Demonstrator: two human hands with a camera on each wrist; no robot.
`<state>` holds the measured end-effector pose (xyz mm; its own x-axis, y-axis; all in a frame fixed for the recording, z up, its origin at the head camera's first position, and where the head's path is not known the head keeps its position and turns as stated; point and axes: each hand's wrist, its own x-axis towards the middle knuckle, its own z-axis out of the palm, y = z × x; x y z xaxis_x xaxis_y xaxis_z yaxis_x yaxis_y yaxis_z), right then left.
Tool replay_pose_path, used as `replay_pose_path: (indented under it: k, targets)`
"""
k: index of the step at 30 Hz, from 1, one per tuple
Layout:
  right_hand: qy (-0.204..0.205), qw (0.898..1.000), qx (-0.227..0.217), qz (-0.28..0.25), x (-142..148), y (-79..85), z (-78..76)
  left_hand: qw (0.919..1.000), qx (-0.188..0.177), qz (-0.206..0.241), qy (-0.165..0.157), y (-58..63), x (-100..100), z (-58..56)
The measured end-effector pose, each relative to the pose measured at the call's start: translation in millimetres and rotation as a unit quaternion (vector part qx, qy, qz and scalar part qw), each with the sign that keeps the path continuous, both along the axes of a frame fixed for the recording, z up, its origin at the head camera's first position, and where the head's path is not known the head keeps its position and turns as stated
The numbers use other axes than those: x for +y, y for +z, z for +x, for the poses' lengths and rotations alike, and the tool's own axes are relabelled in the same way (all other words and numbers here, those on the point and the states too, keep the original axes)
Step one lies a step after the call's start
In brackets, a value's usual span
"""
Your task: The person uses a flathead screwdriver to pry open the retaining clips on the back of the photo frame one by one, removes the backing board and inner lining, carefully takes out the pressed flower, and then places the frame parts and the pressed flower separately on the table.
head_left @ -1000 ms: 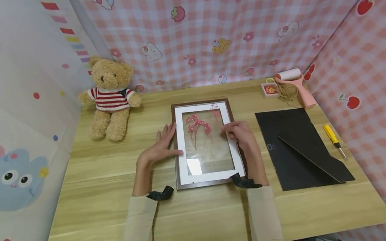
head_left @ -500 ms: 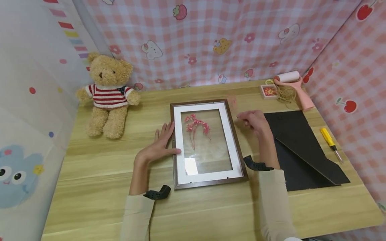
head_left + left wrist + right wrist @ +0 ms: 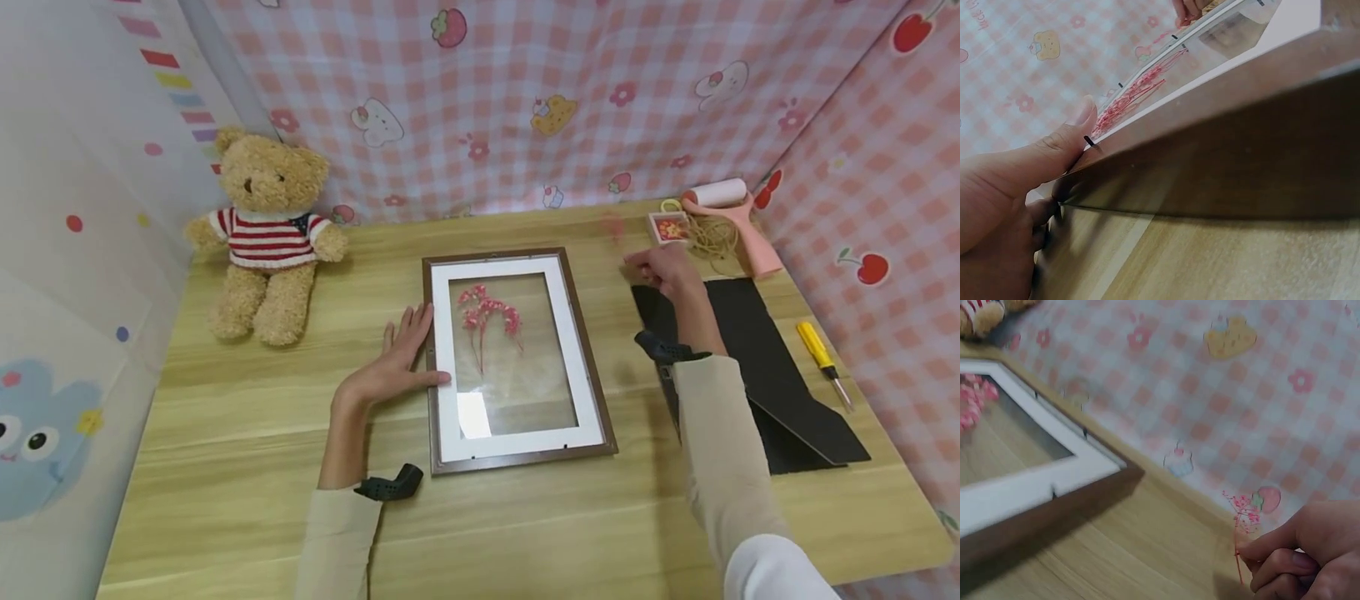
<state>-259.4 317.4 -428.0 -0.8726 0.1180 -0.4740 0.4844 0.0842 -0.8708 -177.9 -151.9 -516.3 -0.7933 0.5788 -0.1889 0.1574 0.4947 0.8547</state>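
Observation:
A brown picture frame (image 3: 609,433) with a white mat (image 3: 585,383) and a glass pane lies on the wooden table. Pink dried flowers (image 3: 495,310) rest on the pane, towards its upper left. My left hand (image 3: 390,365) lies along the frame's left side, fingers straight against the edge and thumb on the mat; the left wrist view shows the thumb on the frame's rim. Right of the frame, my right hand (image 3: 667,271) pinches a thin sprig of pink dried flowers (image 3: 1244,519) by its stem, its blooms pointing away from me.
A black backing board (image 3: 731,312) with a stand leg lies at right, beside a yellow-handled screwdriver (image 3: 823,358). Behind are a small box (image 3: 667,227), twine (image 3: 712,237), a pink tool (image 3: 753,242) and a white roll (image 3: 718,192). A teddy bear (image 3: 273,242) sits back left.
My right hand has lifted the pink flower sprig off the frame's upper right and carried it rightwards and back, near the small box. My left hand has stayed on the frame.

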Motion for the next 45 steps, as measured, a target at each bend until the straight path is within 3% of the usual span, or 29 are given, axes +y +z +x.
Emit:
replay_pose_path:
  k: [5, 13, 21, 30, 34, 37, 42, 45]
  targets:
    - [-0.042, 0.999, 0.001, 0.032, 12.5, -12.5, -15.8, 1.0, 0.0, -0.002, 0.002, 0.9, -0.6, 2.5]
    - [-0.084, 0.995, 0.02, 0.05, 12.9, -27.5, -25.1, 1.0, 0.001, -0.003, -0.002, 16.7, 2.9, 10.4]
    - [-0.137, 0.986, 0.039, 0.088, 12.6, -45.6, -35.7, 1.0, -0.003, 0.006, 0.005, -1.2, 0.7, 4.1]
    - [-0.177, 0.961, 0.083, 0.197, 2.0, -48.7, -43.3, 0.9999, -0.007, 0.008, 0.006, -4.9, 0.0, 7.6]
    - [-0.169, 0.958, 0.099, 0.209, 1.1, -47.8, -39.7, 0.9999, -0.005, 0.009, 0.01, -2.1, -1.1, 7.4]
    - [-0.144, 0.961, 0.121, 0.202, -2.4, -47.4, -27.1, 1.0, -0.002, 0.001, 0.009, -0.2, -1.8, 6.6]
    - [-0.039, 0.973, 0.132, 0.183, -32.0, -37.8, 12.2, 1.0, -0.005, -0.004, 0.005, 2.3, -1.4, 5.6]
    - [0.023, 0.968, 0.147, 0.201, -59.3, -28.7, 34.2, 1.0, -0.002, -0.003, 0.0, 1.1, 0.0, 3.4]
